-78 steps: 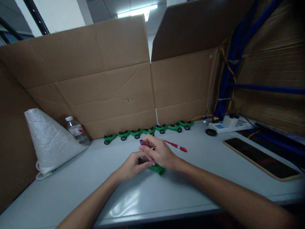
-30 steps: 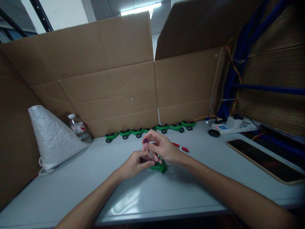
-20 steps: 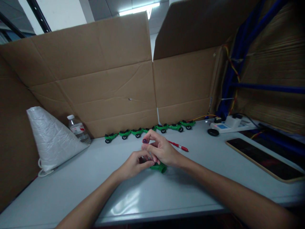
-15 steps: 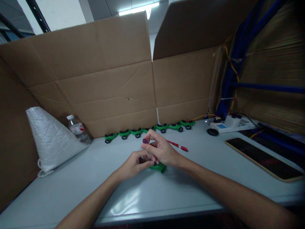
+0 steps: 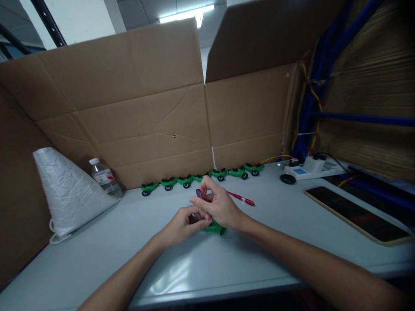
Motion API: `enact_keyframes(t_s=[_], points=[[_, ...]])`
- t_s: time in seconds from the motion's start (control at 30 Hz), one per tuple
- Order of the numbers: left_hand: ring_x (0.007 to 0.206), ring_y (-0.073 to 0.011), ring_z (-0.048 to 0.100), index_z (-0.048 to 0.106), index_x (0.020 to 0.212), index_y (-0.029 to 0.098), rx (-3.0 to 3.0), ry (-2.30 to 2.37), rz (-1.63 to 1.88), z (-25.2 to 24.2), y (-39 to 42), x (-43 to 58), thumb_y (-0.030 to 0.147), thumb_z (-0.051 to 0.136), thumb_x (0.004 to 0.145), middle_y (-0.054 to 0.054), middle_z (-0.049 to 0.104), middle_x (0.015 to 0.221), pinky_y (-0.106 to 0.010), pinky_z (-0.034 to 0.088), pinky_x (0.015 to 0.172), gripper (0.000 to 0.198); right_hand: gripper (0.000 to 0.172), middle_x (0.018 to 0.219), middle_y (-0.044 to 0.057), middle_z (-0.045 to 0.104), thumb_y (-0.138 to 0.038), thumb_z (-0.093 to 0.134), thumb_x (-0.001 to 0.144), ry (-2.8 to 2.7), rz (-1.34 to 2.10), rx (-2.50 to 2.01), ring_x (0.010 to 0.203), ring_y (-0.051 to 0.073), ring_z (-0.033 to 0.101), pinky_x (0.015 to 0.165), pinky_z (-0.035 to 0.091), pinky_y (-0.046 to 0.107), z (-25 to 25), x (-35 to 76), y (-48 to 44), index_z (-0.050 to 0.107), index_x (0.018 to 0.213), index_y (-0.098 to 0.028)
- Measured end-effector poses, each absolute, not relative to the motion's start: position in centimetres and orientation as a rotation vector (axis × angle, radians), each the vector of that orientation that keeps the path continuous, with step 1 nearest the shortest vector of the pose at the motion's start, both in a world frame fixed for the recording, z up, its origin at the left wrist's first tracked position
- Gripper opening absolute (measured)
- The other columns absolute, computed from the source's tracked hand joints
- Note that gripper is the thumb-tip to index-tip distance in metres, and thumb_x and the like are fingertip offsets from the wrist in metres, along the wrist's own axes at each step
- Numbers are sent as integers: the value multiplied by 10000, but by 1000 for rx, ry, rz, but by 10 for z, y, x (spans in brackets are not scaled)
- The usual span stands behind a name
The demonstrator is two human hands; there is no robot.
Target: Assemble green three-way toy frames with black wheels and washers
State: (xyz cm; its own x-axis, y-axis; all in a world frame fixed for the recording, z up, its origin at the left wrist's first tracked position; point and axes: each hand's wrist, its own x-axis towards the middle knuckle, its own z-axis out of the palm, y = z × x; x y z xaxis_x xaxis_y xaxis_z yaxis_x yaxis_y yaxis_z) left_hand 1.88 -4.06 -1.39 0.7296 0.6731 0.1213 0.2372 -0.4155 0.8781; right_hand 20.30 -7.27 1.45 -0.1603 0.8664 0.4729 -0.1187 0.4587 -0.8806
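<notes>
My right hand (image 5: 218,206) is closed around a small screwdriver with a purple handle top (image 5: 199,192), held upright over a green toy car (image 5: 215,227) lying on the grey table (image 5: 97,255). My left hand (image 5: 182,224) pinches the near end of that green toy car, fingers curled against it. Both hands meet at the middle of the table. Most of the toy is hidden under my fingers.
A row of several finished green toy cars (image 5: 201,177) lines the cardboard wall (image 5: 139,112). A red pen (image 5: 240,198) lies just right of my hands. A white bag (image 5: 66,190) and water bottle (image 5: 104,177) stand at the left, a power strip (image 5: 303,171) and dark tablet (image 5: 355,214) at the right.
My right hand's fingers have shifted round the purple-topped screwdriver, turning it slightly. The left hand and the green toy have stayed in place.
</notes>
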Motion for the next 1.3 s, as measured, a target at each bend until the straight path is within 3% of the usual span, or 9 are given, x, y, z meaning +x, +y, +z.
enact_keyframes(t_s=[0.23, 0.4, 0.63, 0.83, 1.1, 1.3], points=[[770, -145, 585, 753, 997, 131, 2026, 693, 576, -17, -38, 17, 498, 720, 947, -49, 700, 869, -238, 438, 695, 372, 271, 965, -35, 602, -374, 745, 927, -1581, 990, -616, 464, 41, 555, 397, 445, 176, 19, 210, -72, 574, 1098, -251], [827, -158, 606, 740, 1033, 145, 2058, 656, 564, -12, -40, 17, 456, 699, 974, -60, 708, 925, -252, 459, 750, 319, 259, 1001, 3, 663, -467, 604, 1026, -1626, 1151, -529, 445, 29, 520, 370, 420, 156, 23, 216, -70, 610, 1134, -231], [930, -190, 636, 723, 1025, 141, 2023, 585, 575, -7, -44, 18, 437, 673, 991, -95, 722, 1046, -284, 482, 824, 302, 368, 823, -20, 647, -562, 621, 1001, -1598, 1308, -488, 456, 58, 548, 374, 449, 160, 22, 219, -64, 589, 1044, -197], [865, -174, 632, 722, 1020, 132, 2026, 613, 580, -10, -44, 19, 465, 673, 982, -79, 720, 977, -277, 488, 793, 338, 348, 904, -10, 707, -495, 686, 973, -1578, 1251, -518, 453, 64, 555, 380, 449, 169, 19, 218, -64, 460, 1030, -237], [897, -175, 644, 719, 1018, 143, 1984, 602, 594, -11, -45, 20, 439, 686, 982, -65, 721, 970, -280, 506, 837, 300, 294, 753, -54, 663, -413, 692, 972, -1597, 1208, -549, 459, 82, 547, 407, 440, 183, 20, 214, -71, 453, 982, -242], [908, -186, 655, 745, 1062, 140, 2028, 640, 574, -11, -42, 18, 436, 689, 981, -77, 744, 994, -281, 504, 830, 312, 303, 608, -91, 579, -408, 721, 954, -1619, 993, -656, 438, 100, 549, 420, 402, 196, 14, 217, -68, 466, 937, -245]])
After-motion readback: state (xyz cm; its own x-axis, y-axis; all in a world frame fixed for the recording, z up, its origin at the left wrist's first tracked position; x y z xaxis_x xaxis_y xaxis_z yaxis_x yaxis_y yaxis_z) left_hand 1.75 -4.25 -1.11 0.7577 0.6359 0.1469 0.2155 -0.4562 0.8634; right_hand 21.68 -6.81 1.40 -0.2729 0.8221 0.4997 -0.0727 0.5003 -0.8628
